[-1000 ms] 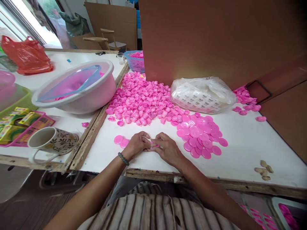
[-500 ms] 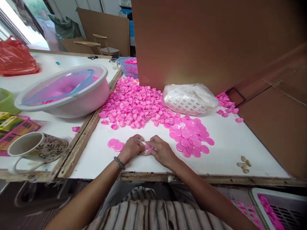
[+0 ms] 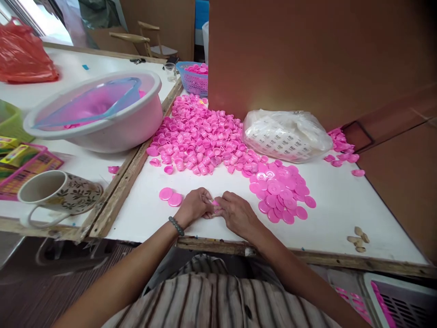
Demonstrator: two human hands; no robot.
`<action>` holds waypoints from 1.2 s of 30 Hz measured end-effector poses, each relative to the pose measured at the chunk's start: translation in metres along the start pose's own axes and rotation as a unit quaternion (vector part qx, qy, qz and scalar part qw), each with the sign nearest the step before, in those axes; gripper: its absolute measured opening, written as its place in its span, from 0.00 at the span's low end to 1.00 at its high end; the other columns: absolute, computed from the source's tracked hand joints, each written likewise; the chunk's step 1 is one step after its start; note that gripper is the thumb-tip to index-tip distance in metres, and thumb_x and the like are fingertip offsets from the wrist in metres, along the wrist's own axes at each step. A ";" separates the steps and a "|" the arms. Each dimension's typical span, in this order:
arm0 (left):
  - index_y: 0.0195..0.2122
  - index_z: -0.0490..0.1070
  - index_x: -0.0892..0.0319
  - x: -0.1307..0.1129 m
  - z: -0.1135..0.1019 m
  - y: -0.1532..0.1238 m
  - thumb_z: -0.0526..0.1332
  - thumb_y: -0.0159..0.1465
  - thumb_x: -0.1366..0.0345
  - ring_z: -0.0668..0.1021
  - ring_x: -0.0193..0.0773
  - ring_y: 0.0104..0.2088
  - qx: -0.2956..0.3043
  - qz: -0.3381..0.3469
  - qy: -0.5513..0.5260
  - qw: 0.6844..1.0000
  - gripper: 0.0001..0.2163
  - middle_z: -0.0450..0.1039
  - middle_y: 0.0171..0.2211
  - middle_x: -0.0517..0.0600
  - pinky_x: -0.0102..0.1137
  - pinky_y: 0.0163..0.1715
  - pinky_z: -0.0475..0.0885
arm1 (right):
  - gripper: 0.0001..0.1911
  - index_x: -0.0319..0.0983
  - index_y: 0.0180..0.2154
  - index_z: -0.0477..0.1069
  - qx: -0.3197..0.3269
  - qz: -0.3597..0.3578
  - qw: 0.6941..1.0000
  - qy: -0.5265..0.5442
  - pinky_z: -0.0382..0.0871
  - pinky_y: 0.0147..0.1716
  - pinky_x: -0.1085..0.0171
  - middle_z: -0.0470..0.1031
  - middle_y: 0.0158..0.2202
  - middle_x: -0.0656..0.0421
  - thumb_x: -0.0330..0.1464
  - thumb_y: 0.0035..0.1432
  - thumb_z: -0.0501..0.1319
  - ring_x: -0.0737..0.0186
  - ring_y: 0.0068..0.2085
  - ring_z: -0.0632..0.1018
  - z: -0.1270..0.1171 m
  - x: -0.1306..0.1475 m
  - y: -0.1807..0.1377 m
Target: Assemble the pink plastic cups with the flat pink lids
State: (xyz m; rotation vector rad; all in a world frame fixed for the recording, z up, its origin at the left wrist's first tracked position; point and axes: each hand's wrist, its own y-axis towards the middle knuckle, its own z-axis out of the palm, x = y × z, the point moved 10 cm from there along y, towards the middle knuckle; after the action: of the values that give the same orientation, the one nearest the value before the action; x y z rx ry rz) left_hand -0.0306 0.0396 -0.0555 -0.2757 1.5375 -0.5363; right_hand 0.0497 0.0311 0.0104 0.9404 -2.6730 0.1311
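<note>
My left hand and my right hand meet over the white table near its front edge. Pinched between the fingertips of both is a small pink plastic piece, mostly covered, so its exact shape cannot be made out. Just left of my left hand lie two round pink toy saucers. A spread pile of the same saucers is to the right of my right hand. Beyond my hands is a large heap of pink toy teacups.
A clear plastic bag sits behind the saucers, against a brown board. On the left are a big basin, a floral mug and a wooden table edge. Peanuts lie at right; a crate stands below.
The view has shifted, so the table things sit a little differently in the picture. Both hands stay together on the pink piece, with the fingers closed further over it.
</note>
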 end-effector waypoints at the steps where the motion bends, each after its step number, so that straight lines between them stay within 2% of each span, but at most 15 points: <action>1: 0.29 0.59 0.59 0.001 -0.001 0.001 0.65 0.47 0.73 0.72 0.33 0.15 -0.004 -0.002 0.005 1.000 0.14 0.67 0.13 0.41 0.27 0.17 0.69 | 0.05 0.37 0.33 0.67 -0.004 0.006 1.000 -0.001 0.56 0.28 0.67 0.64 0.30 0.59 0.24 0.54 0.55 0.65 0.32 0.66 0.000 -0.001 0.000; 5: 0.31 0.59 0.59 -0.002 0.000 -0.002 0.66 0.48 0.65 0.72 0.34 0.16 0.002 0.014 0.051 0.999 0.15 0.67 0.15 0.42 0.28 0.18 0.68 | 0.03 0.40 0.35 0.68 -0.019 0.016 0.998 0.060 0.59 0.28 0.69 0.65 0.30 0.61 0.30 0.56 0.57 0.66 0.31 0.67 0.004 -0.007 -0.005; 8: 0.35 0.62 0.59 -0.019 -0.006 -0.013 0.64 0.52 0.56 0.72 0.35 0.20 -0.042 0.097 0.190 0.976 0.15 0.69 0.19 0.45 0.30 0.22 0.68 | 0.11 0.40 0.44 0.68 -0.081 0.031 0.993 0.074 0.62 0.31 0.67 0.68 0.33 0.59 0.35 0.58 0.56 0.63 0.35 0.69 -0.008 -0.020 -0.014; 9: 0.36 0.64 0.59 -0.031 -0.009 -0.020 0.62 0.53 0.55 0.73 0.37 0.24 -0.075 0.146 0.252 0.954 0.16 0.70 0.22 0.47 0.32 0.25 0.68 | 0.13 0.39 0.46 0.67 -0.116 0.050 0.990 0.058 0.62 0.33 0.66 0.69 0.34 0.57 0.36 0.59 0.55 0.62 0.37 0.69 -0.016 -0.029 -0.019; 11: 0.41 0.67 0.58 -0.056 -0.004 -0.036 0.61 0.54 0.53 0.73 0.42 0.35 -0.124 0.253 0.364 0.888 0.18 0.72 0.33 0.52 0.36 0.34 0.68 | 0.14 0.36 0.46 0.68 -0.183 0.109 0.977 -0.002 0.62 0.37 0.61 0.70 0.37 0.53 0.35 0.61 0.52 0.57 0.39 0.68 -0.034 -0.053 -0.030; 13: 0.45 0.68 0.56 -0.072 0.010 -0.048 0.61 0.55 0.52 0.68 0.47 0.45 -0.123 0.334 0.443 0.823 0.20 0.69 0.45 0.55 0.41 0.42 0.64 | 0.14 0.35 0.43 0.70 -0.212 0.164 0.961 -0.073 0.61 0.38 0.58 0.70 0.39 0.49 0.34 0.61 0.52 0.53 0.41 0.66 -0.044 -0.074 -0.038; 15: 0.44 0.69 0.54 -0.077 0.024 -0.051 0.61 0.55 0.53 0.64 0.51 0.51 -0.095 0.368 0.497 0.780 0.18 0.67 0.49 0.55 0.44 0.46 0.60 | 0.12 0.35 0.40 0.72 -0.198 0.182 0.957 -0.113 0.60 0.37 0.56 0.70 0.41 0.47 0.32 0.60 0.53 0.51 0.41 0.66 -0.043 -0.084 -0.039; 18: 0.39 0.71 0.55 -0.073 0.023 -0.047 0.60 0.57 0.58 0.62 0.52 0.52 -0.083 0.361 0.540 0.756 0.11 0.70 0.45 0.54 0.46 0.46 0.57 | 0.09 0.38 0.36 0.73 -0.146 0.145 0.975 -0.085 0.60 0.36 0.58 0.71 0.42 0.50 0.31 0.59 0.55 0.53 0.41 0.67 -0.027 -0.075 -0.031; 20: 0.39 0.70 0.56 -0.069 0.008 -0.047 0.60 0.57 0.60 0.63 0.52 0.51 -0.107 0.346 0.549 0.753 0.10 0.72 0.42 0.53 0.46 0.46 0.56 | 0.09 0.39 0.34 0.73 -0.123 0.104 0.986 -0.034 0.61 0.36 0.60 0.72 0.39 0.53 0.30 0.59 0.54 0.57 0.39 0.68 -0.020 -0.060 -0.023; 22: 0.38 0.70 0.56 -0.065 -0.014 -0.051 0.59 0.57 0.62 0.64 0.51 0.51 -0.138 0.328 0.555 0.752 0.08 0.73 0.40 0.53 0.46 0.46 0.56 | 0.11 0.38 0.30 0.72 -0.134 0.094 0.987 0.005 0.62 0.34 0.62 0.72 0.33 0.55 0.31 0.61 0.52 0.60 0.35 0.69 -0.025 -0.053 -0.013; 25: 0.35 0.70 0.57 -0.062 -0.045 -0.060 0.57 0.58 0.64 0.65 0.52 0.50 -0.183 0.297 0.568 0.745 0.07 0.73 0.38 0.53 0.47 0.46 0.55 | 0.19 0.37 0.23 0.68 -0.196 0.180 0.964 -0.003 0.60 0.28 0.63 0.69 0.25 0.55 0.38 0.62 0.50 0.61 0.29 0.67 -0.048 -0.075 0.004; 28: 0.35 0.70 0.58 -0.068 -0.061 -0.069 0.57 0.57 0.63 0.67 0.52 0.46 -0.230 0.276 0.564 0.743 0.07 0.73 0.37 0.54 0.47 0.44 0.58 | 0.20 0.37 0.21 0.66 -0.196 0.248 0.949 -0.022 0.57 0.25 0.64 0.68 0.25 0.53 0.45 0.57 0.54 0.59 0.29 0.67 -0.052 -0.101 0.031; 30: 0.36 0.69 0.59 -0.073 -0.053 -0.068 0.57 0.58 0.63 0.68 0.49 0.44 -0.226 0.285 0.536 0.762 0.08 0.72 0.38 0.54 0.43 0.43 0.61 | 0.17 0.37 0.22 0.66 -0.182 0.248 0.952 -0.010 0.56 0.25 0.64 0.68 0.26 0.54 0.43 0.54 0.58 0.59 0.30 0.68 -0.046 -0.110 0.048; 32: 0.39 0.68 0.60 -0.076 -0.034 -0.059 0.57 0.58 0.63 0.69 0.46 0.43 -0.192 0.302 0.492 0.794 0.10 0.70 0.40 0.54 0.39 0.41 0.64 | 0.14 0.37 0.21 0.66 -0.177 0.235 0.956 0.013 0.57 0.26 0.65 0.67 0.27 0.56 0.38 0.54 0.59 0.61 0.30 0.68 -0.041 -0.112 0.057; 36: 0.44 0.64 0.58 -0.073 0.004 -0.022 0.61 0.55 0.63 0.72 0.42 0.38 -0.117 0.305 0.428 0.842 0.15 0.70 0.39 0.52 0.35 0.38 0.67 | 0.11 0.38 0.22 0.67 -0.192 0.163 0.967 0.042 0.60 0.30 0.65 0.68 0.29 0.58 0.32 0.55 0.59 0.62 0.34 0.68 -0.044 -0.100 0.042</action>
State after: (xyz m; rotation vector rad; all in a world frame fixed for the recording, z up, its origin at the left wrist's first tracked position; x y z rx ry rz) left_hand -0.0259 0.0558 0.0187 0.3344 2.4310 0.0882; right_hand 0.1081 0.1317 0.0211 0.3647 -2.6152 -0.2631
